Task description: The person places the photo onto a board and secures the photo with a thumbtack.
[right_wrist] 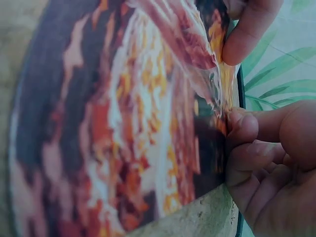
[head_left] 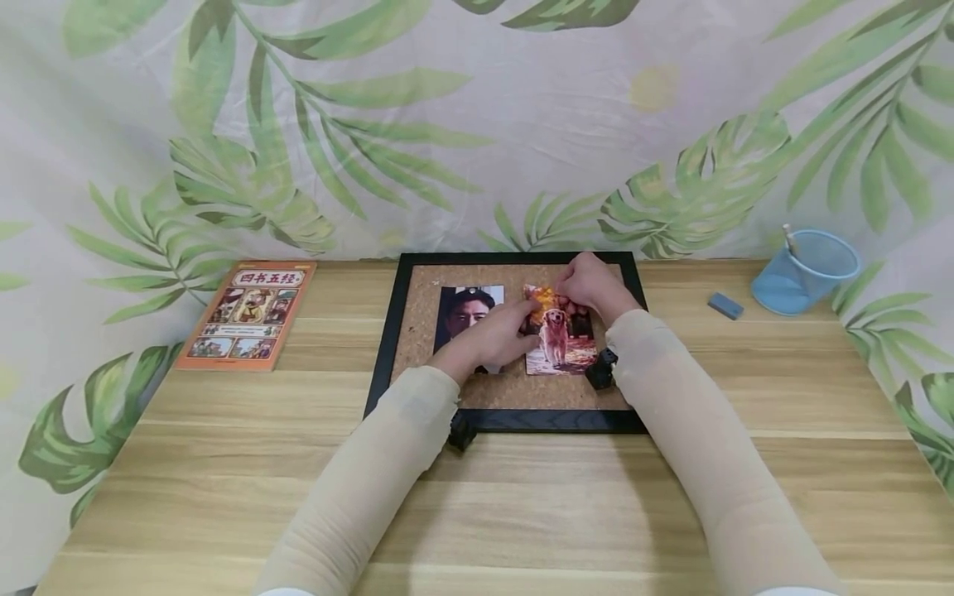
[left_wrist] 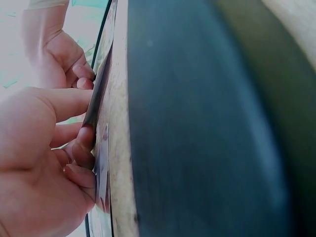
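Note:
A photo of a golden dog [head_left: 553, 343] lies over the cork board [head_left: 417, 364], which has a black frame. My left hand [head_left: 495, 335] holds this photo by its left edge, and in the left wrist view its fingers [left_wrist: 74, 103] meet the edge, which stands off the cork. At the photo's top edge my right hand [head_left: 592, 285] pinches its thumb and fingertips together against the print; whatever lies between them is hidden. In the right wrist view the photo [right_wrist: 123, 148] looks bowed. Left of it a portrait photo [head_left: 455, 306], partly covered by my left hand, has a small light pin [head_left: 471, 290] at its top.
An orange book [head_left: 246, 314] lies at the back left of the wooden table [head_left: 522, 513]. To the right are a blue eraser-like block [head_left: 725, 306] and a blue mesh pen cup [head_left: 805, 273] with a stick inside. A leaf-patterned cloth [head_left: 522, 124] hangs behind the board.

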### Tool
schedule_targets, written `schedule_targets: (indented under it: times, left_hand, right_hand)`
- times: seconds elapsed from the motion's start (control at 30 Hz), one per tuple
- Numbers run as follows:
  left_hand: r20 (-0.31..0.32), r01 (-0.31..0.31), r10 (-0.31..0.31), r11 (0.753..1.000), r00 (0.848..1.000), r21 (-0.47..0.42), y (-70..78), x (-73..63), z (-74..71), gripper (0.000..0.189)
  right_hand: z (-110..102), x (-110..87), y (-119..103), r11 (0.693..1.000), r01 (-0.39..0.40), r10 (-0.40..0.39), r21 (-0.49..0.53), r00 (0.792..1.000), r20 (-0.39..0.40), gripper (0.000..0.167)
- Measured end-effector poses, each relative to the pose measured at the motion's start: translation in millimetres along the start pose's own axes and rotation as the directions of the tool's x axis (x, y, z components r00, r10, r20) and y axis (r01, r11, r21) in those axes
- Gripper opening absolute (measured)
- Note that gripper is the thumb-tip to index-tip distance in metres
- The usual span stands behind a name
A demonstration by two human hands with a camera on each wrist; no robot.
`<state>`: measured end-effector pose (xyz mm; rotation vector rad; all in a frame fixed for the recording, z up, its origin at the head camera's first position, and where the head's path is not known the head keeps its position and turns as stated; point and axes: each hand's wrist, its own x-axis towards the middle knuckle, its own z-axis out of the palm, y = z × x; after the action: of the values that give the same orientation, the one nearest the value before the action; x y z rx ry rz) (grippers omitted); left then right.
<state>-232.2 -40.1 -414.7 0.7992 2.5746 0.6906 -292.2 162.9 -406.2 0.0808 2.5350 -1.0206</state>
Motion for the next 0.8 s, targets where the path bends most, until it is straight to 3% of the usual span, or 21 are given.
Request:
schedule_targets:
  times: [0.23, 0.37, 0.5, 0.63, 0.7, 0.8]
  left_hand:
    - [-0.01, 0.015, -0.015, 1.0, 1.0, 0.026, 2.6, 0.9, -0.3, 0.063]
    - [-0.021, 0.041, -0.041, 0.999, 0.999, 0.032, 3.8, 0.7, 1.3, 0.064]
    - [-0.034, 0.055, -0.054, 0.998, 0.998, 0.026, 3.2, -2.0, 3.1, 0.062]
    - [-0.086, -0.004, 0.002, 1.0, 0.996, -0.024, -1.3, -8.7, 0.6, 0.051]
    - [-0.124, -0.034, 0.026, 0.997, 0.992, -0.069, -4.2, -15.4, -3.3, 0.043]
    - [-0.198, -0.043, 0.017, 0.991, 0.98, -0.129, -7.6, -30.2, -11.2, 0.037]
  right_hand:
    - [-4.5, -2.4, 2.9, 0.987, -0.079, 0.074, 0.14, 0.997, 0.037, 0.023]
    - [-4.6, -3.1, 10.2, 0.985, -0.053, 0.046, 0.162, 0.998, 0.049, 0.023]
    - [-4.7, -9.7, 15.9, 0.98, 0.01, -0.02, 0.2, 0.999, 0.05, 0.024]
    - [-6.6, -21.3, 21.5, 0.964, 0.106, -0.104, 0.242, 0.994, -0.022, 0.03]
    - [-9.2, -30.5, 24.7, 0.959, 0.175, -0.162, 0.223, 0.984, -0.076, 0.034]
    - [-13.7, -49.4, 29.1, 0.959, 0.265, -0.248, 0.103, 0.956, -0.158, 0.04]
